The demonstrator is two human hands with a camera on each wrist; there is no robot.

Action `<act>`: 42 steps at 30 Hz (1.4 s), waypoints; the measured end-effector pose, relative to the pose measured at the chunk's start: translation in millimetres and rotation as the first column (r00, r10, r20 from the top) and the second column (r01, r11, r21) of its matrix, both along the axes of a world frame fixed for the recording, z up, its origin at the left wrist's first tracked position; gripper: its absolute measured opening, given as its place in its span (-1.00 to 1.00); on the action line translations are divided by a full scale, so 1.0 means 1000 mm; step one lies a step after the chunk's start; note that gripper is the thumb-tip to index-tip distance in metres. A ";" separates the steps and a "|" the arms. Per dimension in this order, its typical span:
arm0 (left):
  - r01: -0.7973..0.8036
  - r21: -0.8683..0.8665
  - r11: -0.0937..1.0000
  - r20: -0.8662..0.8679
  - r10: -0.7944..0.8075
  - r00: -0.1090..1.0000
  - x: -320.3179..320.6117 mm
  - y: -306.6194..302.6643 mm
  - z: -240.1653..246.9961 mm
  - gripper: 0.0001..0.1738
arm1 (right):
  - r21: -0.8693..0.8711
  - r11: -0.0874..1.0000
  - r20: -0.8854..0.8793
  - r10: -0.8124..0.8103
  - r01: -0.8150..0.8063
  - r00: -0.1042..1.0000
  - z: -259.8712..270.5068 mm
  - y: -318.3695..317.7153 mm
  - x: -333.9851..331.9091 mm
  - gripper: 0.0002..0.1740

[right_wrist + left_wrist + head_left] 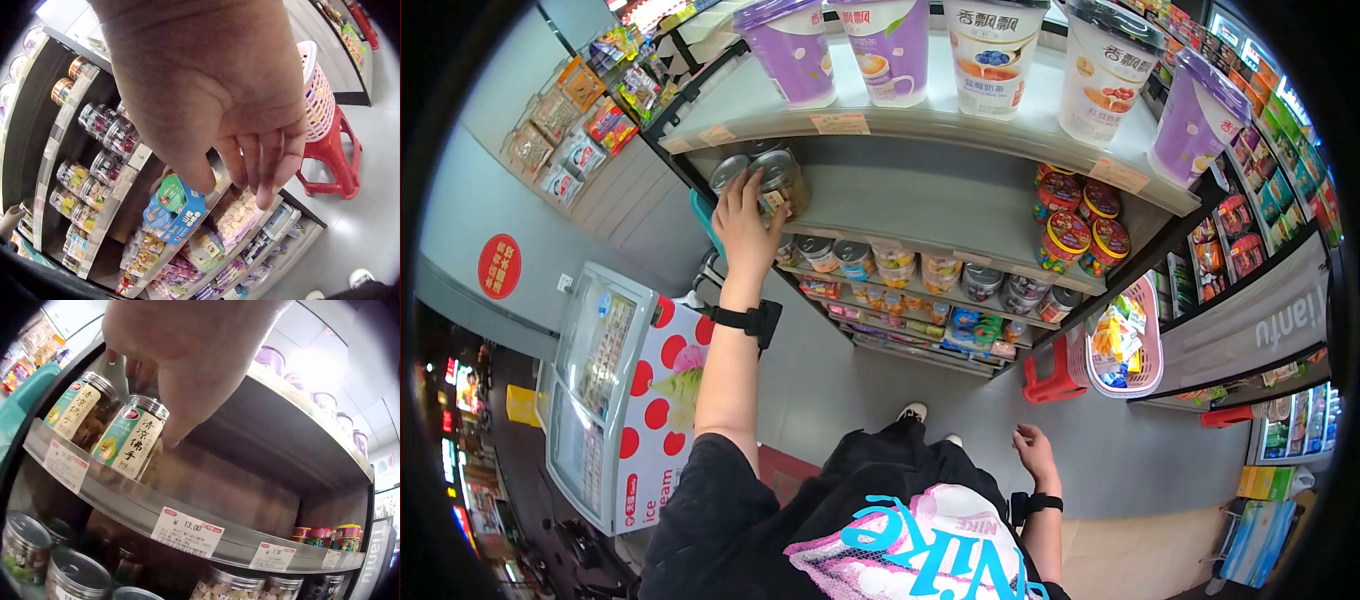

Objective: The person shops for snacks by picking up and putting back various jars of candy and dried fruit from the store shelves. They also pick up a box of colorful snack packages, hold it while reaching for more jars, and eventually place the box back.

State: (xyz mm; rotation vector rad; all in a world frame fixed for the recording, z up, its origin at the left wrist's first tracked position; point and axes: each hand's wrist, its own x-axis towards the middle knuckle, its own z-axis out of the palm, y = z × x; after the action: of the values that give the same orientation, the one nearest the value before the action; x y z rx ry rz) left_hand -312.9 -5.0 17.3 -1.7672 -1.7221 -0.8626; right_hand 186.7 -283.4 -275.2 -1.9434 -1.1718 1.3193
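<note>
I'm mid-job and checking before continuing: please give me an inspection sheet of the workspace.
Surface: grey shelf, price tags along its edge
Job's things: lidded jars at its left end
Clutter: colourful tubs at its right end; cups above
Hands: left hand grips the right-hand front jar; right hand open, holding nothing
Cables: nothing seen
Surroundings: freezer to the left; basket and red stool to the right

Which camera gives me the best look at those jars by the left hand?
The left wrist view: the jars appear close, labels facing the camera. The head view shows lids and sides, partly covered by the left hand. The right wrist view catches them only tiny at its left edge.
</note>
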 end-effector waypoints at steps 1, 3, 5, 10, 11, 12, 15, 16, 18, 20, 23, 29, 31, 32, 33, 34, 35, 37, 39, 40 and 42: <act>-0.013 -0.017 1.000 -0.012 0.013 1.000 0.000 0.000 -0.003 -0.22 | -0.003 1.000 0.016 0.007 -0.007 1.000 0.000 0.000 -0.001 -0.49; 0.002 -0.023 1.000 0.020 -0.001 1.000 0.002 -0.001 -0.007 -0.24 | 0.000 1.000 0.029 0.025 -0.025 0.999 0.002 -0.001 -0.001 -0.50; 0.018 -0.025 1.000 0.051 -0.017 0.999 0.004 -0.002 -0.009 -0.25 | 0.008 0.999 0.041 0.040 -0.040 0.998 0.007 -0.001 -0.004 -0.50; 0.018 -0.001 1.000 -0.011 -0.018 1.000 0.015 -0.009 0.000 -0.27 | -0.002 1.000 0.032 0.018 -0.018 0.999 0.005 -0.005 -0.007 -0.51; 0.020 -0.003 1.000 -0.013 -0.020 1.000 0.017 -0.010 0.001 -0.27 | -0.004 1.000 0.030 0.016 -0.016 0.999 0.002 -0.006 -0.008 -0.51; 0.036 -0.014 0.999 -0.014 -0.036 0.999 0.019 -0.012 0.002 -0.25 | -0.001 1.000 0.036 0.014 -0.014 0.999 0.001 -0.007 -0.008 -0.51; 0.082 -0.019 0.996 0.002 -0.082 0.997 0.019 -0.014 0.004 -0.22 | 0.003 1.000 0.044 0.016 -0.016 0.999 0.000 -0.009 -0.009 -0.51; 0.111 -0.013 0.994 0.019 -0.111 0.994 0.018 -0.013 0.004 -0.20 | 0.005 1.000 0.045 0.021 -0.021 0.999 0.000 -0.008 -0.009 -0.51; 0.125 -0.005 0.992 0.021 -0.125 0.992 0.012 -0.008 0.004 -0.16 | -0.021 1.000 0.033 0.011 -0.010 0.999 0.001 -0.007 -0.009 -0.50; 0.139 0.003 0.990 0.025 -0.139 0.990 0.010 0.000 0.005 -0.12 | -0.048 0.999 0.022 0.001 0.000 1.000 0.002 -0.006 -0.009 -0.49; 0.100 0.004 0.995 -0.009 -0.100 0.995 0.013 0.006 0.008 -0.05 | -0.046 0.999 0.021 0.007 -0.006 1.000 0.003 -0.007 -0.009 -0.49; 0.026 -0.074 0.997 -0.044 -0.030 0.999 -0.003 0.012 0.004 -0.02 | -0.063 0.998 0.031 0.019 -0.017 0.999 0.005 -0.007 -0.013 -0.49; 0.041 -0.056 0.998 -0.067 -0.045 0.997 -0.012 0.013 0.001 0.03 | -0.044 0.999 0.029 0.015 -0.014 0.999 0.004 -0.007 -0.014 -0.49; 0.042 -0.060 0.997 -0.065 -0.046 0.997 -0.016 0.014 0.000 0.03 | -0.048 0.999 0.031 0.015 -0.013 0.999 0.005 -0.007 -0.015 -0.49; 0.037 -0.064 0.997 -0.060 -0.041 0.997 -0.019 0.014 0.001 0.03 | -0.039 0.999 0.047 0.036 -0.034 0.998 0.006 -0.007 -0.016 -0.49; 0.032 -0.067 0.997 -0.054 -0.036 0.998 -0.020 0.015 0.000 0.04 | -0.031 0.998 0.064 0.057 -0.055 0.996 0.008 -0.007 -0.016 -0.49; 0.033 -0.070 0.997 -0.051 -0.036 0.998 -0.020 0.014 -0.001 0.04 | -0.035 0.998 0.066 0.057 -0.054 0.996 0.009 -0.007 -0.017 -0.49; 0.041 -0.079 0.996 -0.041 -0.045 0.998 -0.016 0.012 0.002 -0.01 | -0.030 0.998 0.062 0.054 -0.052 0.997 0.008 -0.006 -0.018 -0.50; 0.072 -0.010 0.997 -0.035 -0.072 0.997 -0.013 0.009 0.000 -0.07 | -0.041 0.998 0.072 0.057 -0.054 0.996 0.010 -0.006 -0.019 -0.50; 0.101 0.061 0.993 -0.031 -0.099 0.995 -0.011 0.008 -0.003 -0.14 | -0.050 0.997 0.081 0.059 -0.055 0.995 0.012 -0.005 -0.019 -0.50; 0.174 0.152 0.973 0.049 -0.184 0.982 -0.001 -0.004 -0.014 -0.22 | -0.057 0.997 0.079 0.051 -0.047 0.996 0.016 -0.004 -0.020 -0.50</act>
State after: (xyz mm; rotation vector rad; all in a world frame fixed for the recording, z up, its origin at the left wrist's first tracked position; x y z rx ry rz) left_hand -314.4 -9.4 2.8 -1.8324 -1.5103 -1.1041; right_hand 166.5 -287.1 -259.4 -2.0362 -1.2415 1.3221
